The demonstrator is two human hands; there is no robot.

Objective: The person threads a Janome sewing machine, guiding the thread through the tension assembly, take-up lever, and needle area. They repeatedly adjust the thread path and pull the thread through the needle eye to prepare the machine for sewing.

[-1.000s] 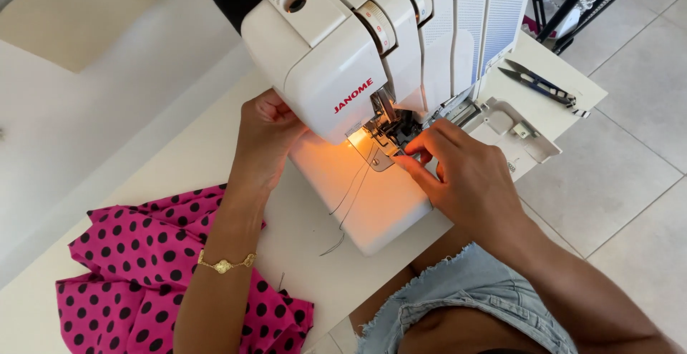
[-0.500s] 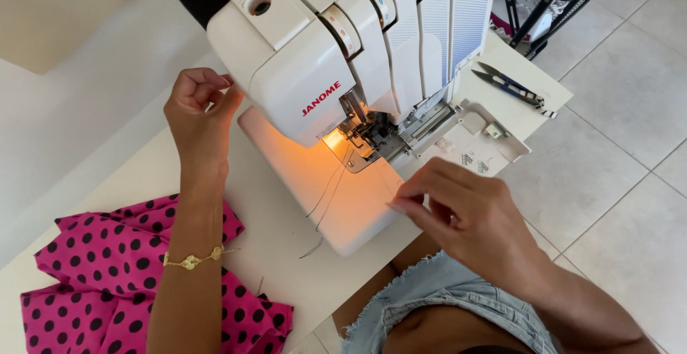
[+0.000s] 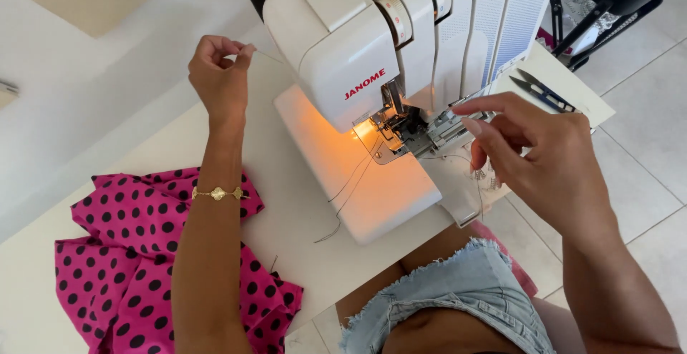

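A white overlock sewing machine (image 3: 358, 46) stands on a white table (image 3: 300, 254), its lamp lighting the presser foot (image 3: 390, 121). My left hand (image 3: 218, 75) is raised left of the machine, fingers pinched as if on a fine thread, though the thread itself is too thin to see there. My right hand (image 3: 533, 154) hovers at the machine's open right side, fingers pinched on a thin thread near the looper area. Loose thread tails (image 3: 343, 200) trail over the machine bed.
Pink fabric with black dots (image 3: 122, 254) lies on the table at the lower left under my left forearm. Small black thread snips (image 3: 540, 91) rest on the table's far right corner. Tiled floor lies to the right; a dark chair base is at the top right.
My left hand has moved away from the needle area, up and to the left. My right hand has shifted from the presser foot to the machine's right side.
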